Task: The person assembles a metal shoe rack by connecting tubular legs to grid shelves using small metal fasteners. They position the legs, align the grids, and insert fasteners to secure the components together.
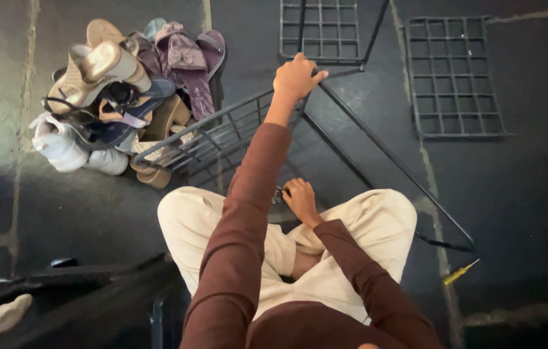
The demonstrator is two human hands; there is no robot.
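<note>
L hand point(294, 77) closed on top edge of black wire rack point(222, 139), tilted on floor before knees; R hand point(301, 199) fingers pinch its low end. Rack looks stiff, light-ish; best gripped by frame rods; shoe pile point(118, 90) beside.

Three wire grids were in view: one point(222, 139) tilted over the lap, two lying flat, one point(320, 29) at the top and one point(453, 77) to its right. There was one yellow screwdriver point(460, 273), one shoe pile point(125, 90) and two hands, left point(296, 77) and right point(301, 198).
</note>
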